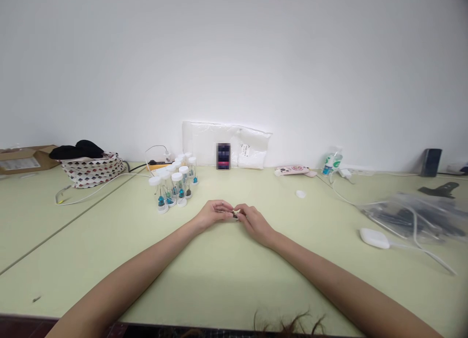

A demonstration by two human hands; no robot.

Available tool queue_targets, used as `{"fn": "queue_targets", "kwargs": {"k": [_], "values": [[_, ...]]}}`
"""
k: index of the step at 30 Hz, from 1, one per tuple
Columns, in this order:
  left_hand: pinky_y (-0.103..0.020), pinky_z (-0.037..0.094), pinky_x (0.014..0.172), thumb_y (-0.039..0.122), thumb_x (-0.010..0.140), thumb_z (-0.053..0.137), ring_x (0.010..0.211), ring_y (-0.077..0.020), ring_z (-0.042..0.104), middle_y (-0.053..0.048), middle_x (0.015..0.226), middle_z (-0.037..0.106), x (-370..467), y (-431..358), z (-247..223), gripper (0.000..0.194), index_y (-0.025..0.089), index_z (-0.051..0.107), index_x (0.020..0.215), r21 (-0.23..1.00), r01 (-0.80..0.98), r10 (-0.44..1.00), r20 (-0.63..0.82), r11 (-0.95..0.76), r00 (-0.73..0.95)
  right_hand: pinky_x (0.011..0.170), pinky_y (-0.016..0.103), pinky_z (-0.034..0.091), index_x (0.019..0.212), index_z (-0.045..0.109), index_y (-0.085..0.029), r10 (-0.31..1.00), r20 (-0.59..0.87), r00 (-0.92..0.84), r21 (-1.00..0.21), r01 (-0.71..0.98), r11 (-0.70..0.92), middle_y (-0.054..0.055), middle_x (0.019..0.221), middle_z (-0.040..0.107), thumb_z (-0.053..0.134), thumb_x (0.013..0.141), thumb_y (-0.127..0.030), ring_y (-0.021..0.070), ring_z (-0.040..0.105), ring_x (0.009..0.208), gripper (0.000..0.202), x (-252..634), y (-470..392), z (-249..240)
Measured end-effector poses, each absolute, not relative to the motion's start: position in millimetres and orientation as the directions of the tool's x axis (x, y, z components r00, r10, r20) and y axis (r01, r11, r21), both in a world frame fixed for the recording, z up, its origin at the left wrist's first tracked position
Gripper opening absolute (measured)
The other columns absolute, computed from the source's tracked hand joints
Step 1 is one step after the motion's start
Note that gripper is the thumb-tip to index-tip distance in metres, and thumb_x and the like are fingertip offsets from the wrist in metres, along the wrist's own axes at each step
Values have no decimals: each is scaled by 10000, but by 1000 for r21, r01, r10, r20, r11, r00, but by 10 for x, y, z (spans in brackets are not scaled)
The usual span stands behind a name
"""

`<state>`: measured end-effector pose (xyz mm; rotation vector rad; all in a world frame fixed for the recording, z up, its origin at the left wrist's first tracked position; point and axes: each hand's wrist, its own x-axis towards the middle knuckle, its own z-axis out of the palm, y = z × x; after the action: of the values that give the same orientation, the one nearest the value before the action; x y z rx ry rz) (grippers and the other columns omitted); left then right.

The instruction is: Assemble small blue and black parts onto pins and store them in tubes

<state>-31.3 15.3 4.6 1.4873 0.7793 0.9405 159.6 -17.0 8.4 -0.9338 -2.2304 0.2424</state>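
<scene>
Near the middle of the pale green table (226, 270), my left hand (215, 213) and my right hand (253, 222) meet at the fingertips. Between them is a small dark item (234, 215), mostly covered by the fingers and too small to name. Both hands are closed on it in a pinch. To the left of my hands stands a group of clear tubes (177, 184) with white lids, holding blue and dark pieces. A white round cap (300, 194) lies to the right of my hands.
A phone (223, 157) leans on a clear plastic package (204, 140) at the wall. At the left sits a patterned basket (93, 170). Toward the right are a pink case (292, 170), a bottle (332, 162), plastic bags (424, 216) and a white charger (375, 238) with cables.
</scene>
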Motion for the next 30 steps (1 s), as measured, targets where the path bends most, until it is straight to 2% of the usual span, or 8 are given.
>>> {"fn": "queue_targets", "kwargs": {"k": [3, 6, 10, 15, 20, 24, 30], "values": [[-289, 432, 759, 268, 599, 706, 802, -169, 594, -83, 853, 653, -310, 150, 53, 300, 130, 615, 850, 991, -54, 884, 134, -122, 448, 752, 331, 413, 1056, 430, -202, 644, 580, -499, -402, 513, 759, 56, 883, 548, 429, 844, -243, 173, 504, 791, 216, 1603, -147, 64], [-285, 430, 746, 271, 608, 699, 790, -165, 592, -83, 851, 653, -312, 148, 55, 299, 129, 612, 856, 992, -48, 885, 126, -117, 449, 755, 337, 408, 1031, 442, -201, 616, 590, -522, -388, 486, 783, 67, 901, 549, 406, 851, -225, 181, 505, 807, 185, 1609, -141, 50], [-289, 428, 755, 264, 600, 705, 805, -169, 589, -86, 864, 648, -318, 148, 52, 297, 127, 612, 846, 992, -49, 878, 126, -117, 461, 716, 322, 413, 1035, 434, -221, 661, 549, -511, -423, 512, 748, 37, 821, 559, 343, 878, -220, 165, 506, 742, 181, 1601, -146, 43], [-295, 430, 752, 273, 603, 702, 792, -165, 588, -81, 857, 645, -320, 144, 50, 285, 129, 616, 834, 992, -50, 887, 126, -115, 444, 679, 285, 421, 1020, 433, -200, 658, 588, -471, -449, 486, 750, 56, 868, 539, 401, 853, -255, 157, 502, 761, 179, 1597, -144, 49], [-299, 428, 764, 257, 595, 708, 800, -170, 591, -84, 864, 645, -309, 142, 49, 295, 127, 617, 843, 991, -56, 869, 134, -123, 476, 596, 252, 407, 1032, 404, -216, 711, 515, -480, -531, 472, 704, -5, 686, 543, 317, 887, -259, 126, 488, 596, 174, 1604, -140, 57], [-288, 430, 752, 260, 605, 700, 795, -163, 588, -79, 859, 646, -302, 144, 46, 269, 128, 621, 827, 988, -66, 878, 156, -142, 452, 640, 253, 410, 1003, 433, -211, 682, 556, -474, -521, 440, 731, 31, 827, 558, 407, 852, -265, 131, 499, 693, 163, 1605, -126, 53], [-305, 432, 754, 280, 605, 697, 811, -185, 594, -82, 856, 651, -305, 150, 40, 289, 135, 622, 843, 988, -59, 869, 156, -145, 470, 610, 250, 405, 1045, 406, -226, 731, 490, -475, -591, 436, 679, -12, 686, 536, 334, 880, -260, 121, 482, 613, 183, 1612, -114, 60]]}}
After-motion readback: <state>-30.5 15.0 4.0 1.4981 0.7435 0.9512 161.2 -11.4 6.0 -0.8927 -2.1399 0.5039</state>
